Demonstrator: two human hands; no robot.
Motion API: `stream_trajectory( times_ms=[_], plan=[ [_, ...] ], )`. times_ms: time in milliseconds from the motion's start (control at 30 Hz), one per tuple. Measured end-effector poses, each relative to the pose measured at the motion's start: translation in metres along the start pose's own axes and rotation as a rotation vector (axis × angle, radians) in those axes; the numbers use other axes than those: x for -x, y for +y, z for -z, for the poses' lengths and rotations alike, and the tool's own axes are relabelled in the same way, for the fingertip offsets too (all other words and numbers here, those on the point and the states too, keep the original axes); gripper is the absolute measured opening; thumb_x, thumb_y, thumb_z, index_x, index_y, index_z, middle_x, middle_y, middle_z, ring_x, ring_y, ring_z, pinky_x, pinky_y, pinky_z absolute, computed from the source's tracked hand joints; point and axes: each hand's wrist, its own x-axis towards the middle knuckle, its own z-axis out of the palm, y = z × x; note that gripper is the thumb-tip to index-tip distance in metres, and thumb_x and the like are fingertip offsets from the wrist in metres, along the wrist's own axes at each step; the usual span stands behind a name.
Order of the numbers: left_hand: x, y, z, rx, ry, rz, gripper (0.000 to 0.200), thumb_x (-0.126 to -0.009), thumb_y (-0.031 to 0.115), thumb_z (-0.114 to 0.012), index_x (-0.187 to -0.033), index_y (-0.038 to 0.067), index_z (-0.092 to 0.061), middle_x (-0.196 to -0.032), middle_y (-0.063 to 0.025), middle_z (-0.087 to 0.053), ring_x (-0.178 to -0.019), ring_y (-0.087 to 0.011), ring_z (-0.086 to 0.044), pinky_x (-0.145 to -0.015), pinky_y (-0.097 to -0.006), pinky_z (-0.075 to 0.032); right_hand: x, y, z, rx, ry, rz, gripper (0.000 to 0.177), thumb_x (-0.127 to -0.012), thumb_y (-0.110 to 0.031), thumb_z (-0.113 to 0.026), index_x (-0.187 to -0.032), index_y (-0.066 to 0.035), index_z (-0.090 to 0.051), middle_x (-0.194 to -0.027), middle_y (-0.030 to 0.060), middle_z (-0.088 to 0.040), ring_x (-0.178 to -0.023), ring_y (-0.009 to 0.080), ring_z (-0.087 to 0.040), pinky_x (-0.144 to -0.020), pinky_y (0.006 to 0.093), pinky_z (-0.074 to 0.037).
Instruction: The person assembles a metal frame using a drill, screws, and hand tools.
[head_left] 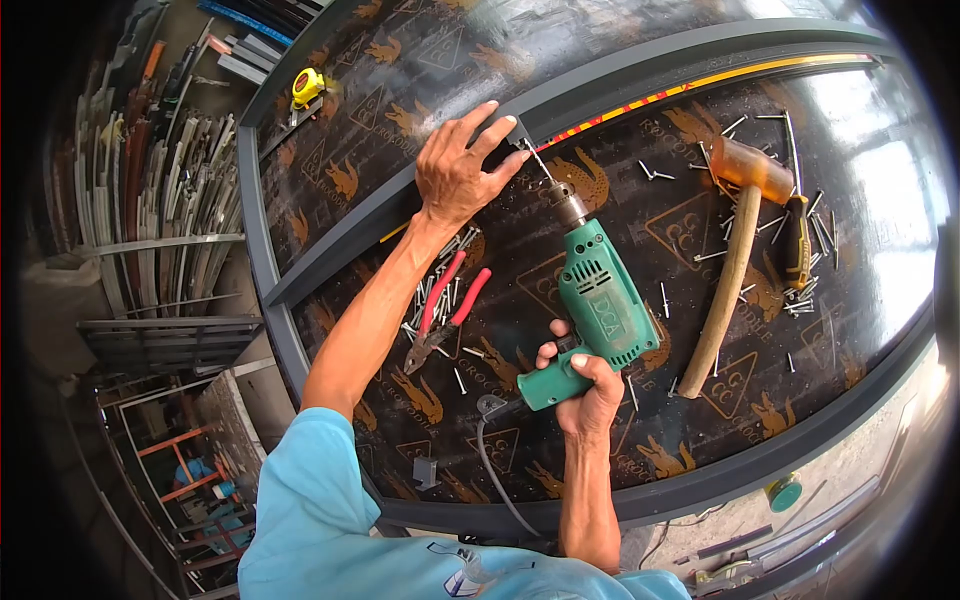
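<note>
My right hand [585,385] is wrapped round the handle of a green corded electric drill [606,298]. The drill's thin bit [541,163] points up and left, its tip close to a small dark metal piece [518,132] at the grey metal bar [590,88]. My left hand [465,165] lies over the bar, thumb and index finger closed on the small metal piece beside the bit. Whether the tip touches the metal is too small to tell. Below my left forearm, red-handled pliers [440,312] lie among loose screws [462,243].
A mallet [738,240] with a wooden handle lies right of the drill, beside a screwdriver [797,243] and scattered screws. A yellow tape measure [308,88] sits upper left. A small grey bracket [425,472] lies near the front. Metal profiles [170,185] stand at left.
</note>
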Motion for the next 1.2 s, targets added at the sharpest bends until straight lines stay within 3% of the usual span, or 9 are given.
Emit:
stream_trajectory(
  times_ms=[767, 1200],
  plan=[
    [0.0011, -0.003, -0.0006, 0.014, 0.026, -0.018, 0.045, -0.069, 0.034, -0.079, -0.109, 0.018, -0.065, -0.114, -0.002, -0.063, -0.084, -0.0201, -0.063, -0.071, -0.0311, -0.052, -0.0012, 0.0008, -0.0009, -0.039, 0.003, 0.015, 0.064, -0.063, -0.003, -0.055, -0.126, 0.003, -0.045, -0.1, 0.0204, -0.061, -0.075, 0.027, -0.064, -0.064, 0.0377, -0.055],
    [0.0004, -0.0013, -0.0011, 0.01, 0.037, -0.011, 0.044, -0.068, 0.033, -0.079, -0.107, 0.019, -0.065, -0.114, -0.0012, -0.063, -0.083, -0.019, -0.063, -0.071, -0.0304, -0.052, -0.0001, -0.0009, -0.0034, 0.004, 0.021, -0.003, 0.065, -0.064, -0.007, -0.057, -0.128, 0.002, -0.043, -0.1, 0.0181, -0.059, -0.075, 0.0256, -0.059, -0.067, 0.0381, -0.053]
  ],
)
